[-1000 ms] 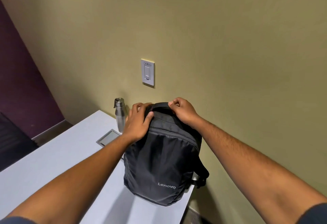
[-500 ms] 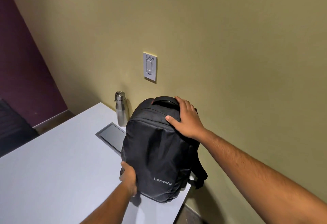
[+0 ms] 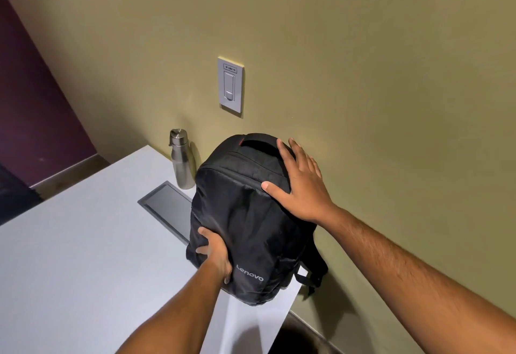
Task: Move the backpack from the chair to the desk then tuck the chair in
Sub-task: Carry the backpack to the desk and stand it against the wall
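The right hand [image 3: 303,186] lies flat with fingers spread on the upper right shoulder of the black backpack [image 3: 251,219], its thumb stretched across the front panel and its fingertips reaching up beside the top carry handle; the palm presses rather than grips. The left hand [image 3: 215,253] comes in from below, the forearm angled up from the near edge, and its fingers curl against the backpack's lower left side, pinching the fabric just left of the printed logo. The backpack stands upright on the white desk [image 3: 69,256], at the desk's right end and close to the olive wall [image 3: 363,60], with one shoulder strap hanging off the desk edge on the backpack's right. Just left of the backpack a grey panel [image 3: 167,208] is set flush in the desk, partly covered by the backpack's base. Behind that, left of the backpack's top, stands a steel bottle [image 3: 181,158]. Above the backpack a light switch [image 3: 230,88] sits on the wall.
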{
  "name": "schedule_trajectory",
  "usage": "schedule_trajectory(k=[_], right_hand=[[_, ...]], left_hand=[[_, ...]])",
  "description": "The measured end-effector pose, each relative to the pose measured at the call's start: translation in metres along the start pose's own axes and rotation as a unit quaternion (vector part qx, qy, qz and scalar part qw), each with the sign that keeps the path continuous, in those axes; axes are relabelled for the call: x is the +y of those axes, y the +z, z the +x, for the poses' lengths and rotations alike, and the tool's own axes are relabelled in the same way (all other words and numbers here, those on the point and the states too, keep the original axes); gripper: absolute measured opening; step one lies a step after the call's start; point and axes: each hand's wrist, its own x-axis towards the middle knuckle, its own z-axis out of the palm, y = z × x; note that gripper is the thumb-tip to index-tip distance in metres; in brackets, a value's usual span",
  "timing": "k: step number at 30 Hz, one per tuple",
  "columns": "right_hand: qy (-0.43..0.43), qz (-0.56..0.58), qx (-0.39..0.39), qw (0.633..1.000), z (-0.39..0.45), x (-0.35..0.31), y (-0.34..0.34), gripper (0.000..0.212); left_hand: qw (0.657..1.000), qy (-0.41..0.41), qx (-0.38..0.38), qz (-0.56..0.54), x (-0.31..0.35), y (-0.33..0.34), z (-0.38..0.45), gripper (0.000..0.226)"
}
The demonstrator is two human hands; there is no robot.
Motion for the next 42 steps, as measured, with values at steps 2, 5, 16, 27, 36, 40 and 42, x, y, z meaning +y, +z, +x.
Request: schedule_trajectory(k=[2,5,16,27,36,40,42], right_hand=[[0.001,-0.013,0.001,1.0,0.005,0.002,0.002,0.097],[0.005,-0.037,0.005,0.999,0.009,0.004,0.007,0.096],[0.002,-0.067,0.007,0.998,0.014,0.007,0.01,0.097],[-0.026,-0.038,0.019,0.999,0.012,0.015,0.01,0.092],[-0.037,-0.03,0.076,0.996,-0.032,0.013,0.002,0.078],[-0.043,-0.053,0.081,0.994,-0.062,0.015,-0.004,0.08],[-0.049,-0.074,0.074,0.993,-0.082,0.014,-0.007,0.083]], left_hand=[[1.0,0.0,-0.003,0.01,0.01,0.012,0.007,0.098],[0.999,0.005,-0.01,0.031,0.026,0.027,0.016,0.098],[0.994,0.05,-0.012,0.095,0.023,0.023,0.022,0.095],[0.856,0.367,0.039,0.362,0.007,-0.021,-0.014,0.057],[0.69,0.501,0.115,0.51,-0.003,-0.056,-0.073,0.066],[0.639,0.528,0.13,0.544,-0.015,-0.07,-0.094,0.07],[0.611,0.543,0.132,0.561,-0.025,-0.079,-0.106,0.072]])
